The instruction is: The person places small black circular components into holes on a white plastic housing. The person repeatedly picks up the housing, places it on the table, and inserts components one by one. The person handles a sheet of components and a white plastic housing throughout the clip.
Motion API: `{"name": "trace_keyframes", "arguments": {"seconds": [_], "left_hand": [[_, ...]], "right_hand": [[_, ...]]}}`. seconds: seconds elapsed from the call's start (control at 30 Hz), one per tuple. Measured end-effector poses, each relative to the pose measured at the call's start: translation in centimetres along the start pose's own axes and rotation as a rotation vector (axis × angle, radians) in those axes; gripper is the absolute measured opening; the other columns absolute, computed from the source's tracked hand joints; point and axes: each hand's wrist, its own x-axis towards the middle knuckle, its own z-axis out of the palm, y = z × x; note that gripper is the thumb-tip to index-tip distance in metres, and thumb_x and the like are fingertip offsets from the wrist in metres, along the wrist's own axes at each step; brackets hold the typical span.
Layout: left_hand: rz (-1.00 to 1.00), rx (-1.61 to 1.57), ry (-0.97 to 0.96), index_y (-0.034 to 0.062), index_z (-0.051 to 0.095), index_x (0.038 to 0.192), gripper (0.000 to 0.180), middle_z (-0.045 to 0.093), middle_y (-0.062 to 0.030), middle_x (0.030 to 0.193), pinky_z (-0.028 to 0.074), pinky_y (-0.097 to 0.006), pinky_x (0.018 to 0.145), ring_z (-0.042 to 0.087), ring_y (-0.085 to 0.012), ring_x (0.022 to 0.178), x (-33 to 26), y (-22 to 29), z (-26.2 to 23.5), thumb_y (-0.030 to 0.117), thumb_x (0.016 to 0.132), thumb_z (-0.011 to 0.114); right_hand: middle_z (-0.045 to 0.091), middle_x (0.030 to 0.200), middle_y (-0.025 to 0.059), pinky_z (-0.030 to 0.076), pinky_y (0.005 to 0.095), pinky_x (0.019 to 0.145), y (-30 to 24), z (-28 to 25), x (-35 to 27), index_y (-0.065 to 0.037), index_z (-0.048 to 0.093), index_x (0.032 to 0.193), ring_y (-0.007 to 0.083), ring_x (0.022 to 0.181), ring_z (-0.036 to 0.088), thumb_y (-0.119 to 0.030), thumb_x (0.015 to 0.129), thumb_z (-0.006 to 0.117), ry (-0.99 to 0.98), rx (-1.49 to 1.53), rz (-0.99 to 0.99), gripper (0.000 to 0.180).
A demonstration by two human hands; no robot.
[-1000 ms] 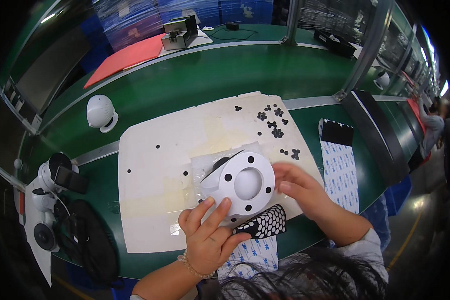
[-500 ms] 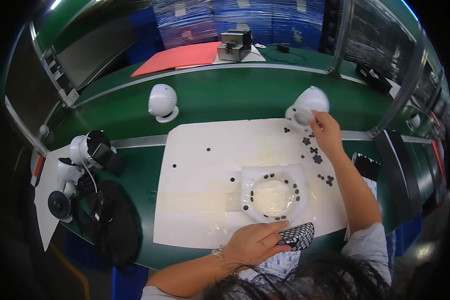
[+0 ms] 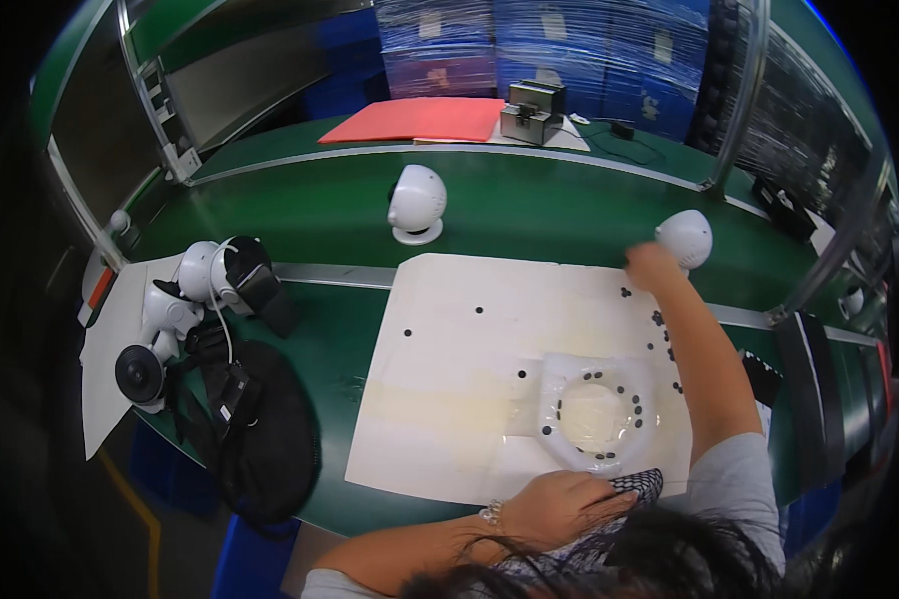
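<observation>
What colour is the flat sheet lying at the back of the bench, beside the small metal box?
Red-orange, plain; the flat sheet shows best in the head view.

Green-topped counter [image 3: 340, 215] with a metal strip running across it. Directly on it: a large white rectangular work mat [image 3: 449, 399], centre, scattered with small black round pads [image 3: 659, 319] and bearing a clear plastic bag with a ring-shaped white part [image 3: 594, 409]; a white dome-shaped camera housing [image 3: 416, 203] behind the mat; a second white dome housing [image 3: 687, 238] at the mat's far right corner; a flat red sheet [image 3: 420, 120] and a small grey metal box [image 3: 532, 112] at the rear; a black fabric bag [image 3: 265, 439] and white camera units with cables [image 3: 185, 290] on the left.
</observation>
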Motion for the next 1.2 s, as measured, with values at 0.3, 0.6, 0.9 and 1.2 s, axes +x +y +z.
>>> {"name": "trace_keyframes", "arguments": {"seconds": [0.3,0.6,0.9,1.2], "left_hand": [[0.055,-0.075,-0.006,0.0086,0.055,0.079,0.012,0.051,-0.0031,0.072,0.044,-0.03,0.062,0.052,-0.0194,0.066,-2.3,-1.6,1.6,0.013,0.068,0.053],[0.135,0.041,0.034,0.01,0.054,0.075,0.011,0.048,-0.0021,0.069,0.043,-0.029,0.061,0.05,-0.0182,0.064,-2.0,-1.3,1.0,0.015,0.065,0.054],[0.004,0.014,0.042,0.0088,0.06,0.088,0.019,0.049,-0.0005,0.065,0.042,-0.028,0.049,0.051,-0.0161,0.057,-0.6,-0.8,0.3,0.02,0.074,0.066],[-0.268,-0.129,0.076,0.0055,0.063,0.085,0.017,0.059,-0.0075,0.07,0.045,-0.029,0.054,0.056,-0.0221,0.06,0.5,0.1,-1.1,0.018,0.074,0.067]], "right_hand": [[0.046,0.126,0.014,0.03,0.0381,0.098,-25.1,-7.7,2.3,-0.009,0.043,0.125,0.03,0.117,0.041,-0.039,0.084,0.048,0.003,0.587,-0.672,0.051],[0.054,0.107,0.013,0.039,0.0389,0.087,-23.4,-6.5,3.9,-0.011,0.051,0.115,0.0299,0.101,0.05,-0.031,0.078,0.059,0.445,0.653,-0.481,0.043],[0.061,0.083,0.0091,0.045,0.0288,0.065,-10.4,-11.1,-7.9,-0.004,0.06,0.092,0.0178,0.072,0.058,-0.022,0.08,0.059,0.212,1.291,-0.278,0.021],[0.059,0.079,0.0037,0.044,0.0195,0.063,-3.1,-6.9,-23.2,0.002,0.054,0.099,0.0072,0.069,0.055,-0.015,0.084,0.056,-0.119,1.895,-0.069,0.022]]}}
